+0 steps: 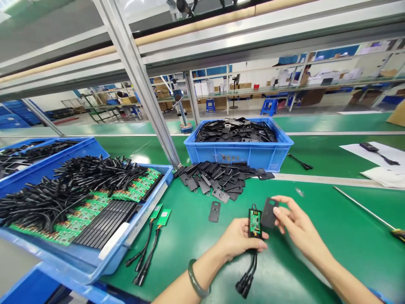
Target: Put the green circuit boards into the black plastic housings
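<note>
My left hand (238,241) is closed around a black plastic case with a green circuit board (255,223) lying inside it, face up. Two black cables with connectors (245,283) hang from the lower end of that case. Between the thumb and fingers of my right hand (292,219) is a flat black cover (269,213) with a small cutout, held upright just right of the case. A single loose cover (214,211) lies on the green table to the left. Further left, two circuit boards with cables (163,218) rest beside a tray.
A blue tray (126,249) at left carries many wired boards and black strips. Behind the heap of black covers (218,177) stands a blue bin (237,153) full of black parts. A metal post (139,80) rises beside it. A screwdriver (363,207) and paper (386,158) lie at right.
</note>
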Demonstrator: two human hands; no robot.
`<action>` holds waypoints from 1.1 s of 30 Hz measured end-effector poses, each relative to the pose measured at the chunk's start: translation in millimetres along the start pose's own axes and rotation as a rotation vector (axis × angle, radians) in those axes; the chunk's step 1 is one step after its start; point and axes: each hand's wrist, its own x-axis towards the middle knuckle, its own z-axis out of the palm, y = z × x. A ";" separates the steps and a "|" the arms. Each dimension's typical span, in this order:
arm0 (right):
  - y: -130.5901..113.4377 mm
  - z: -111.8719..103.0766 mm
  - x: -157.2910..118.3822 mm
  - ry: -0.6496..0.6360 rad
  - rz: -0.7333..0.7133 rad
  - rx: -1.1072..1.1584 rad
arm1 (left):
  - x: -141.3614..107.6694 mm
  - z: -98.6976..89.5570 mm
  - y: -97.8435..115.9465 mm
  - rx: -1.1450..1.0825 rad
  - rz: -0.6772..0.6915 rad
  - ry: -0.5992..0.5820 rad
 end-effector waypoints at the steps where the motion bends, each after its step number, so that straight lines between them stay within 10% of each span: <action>1: 1.5 4.0 -5.9 -0.025 0.015 0.005 | 0.1 -0.6 -0.2 0.025 0.023 -0.010; 20: 16.9 18.5 -11.8 -0.233 0.119 0.078 | -3.2 12.8 0.0 0.240 0.063 0.005; 29: 26.6 29.4 -16.5 -0.008 -0.231 -0.668 | 3.6 13.3 -12.7 0.291 0.118 -0.055; 33: 58.7 -13.7 -8.2 -0.004 -0.276 -1.002 | -16.1 -4.6 15.7 0.851 0.271 0.116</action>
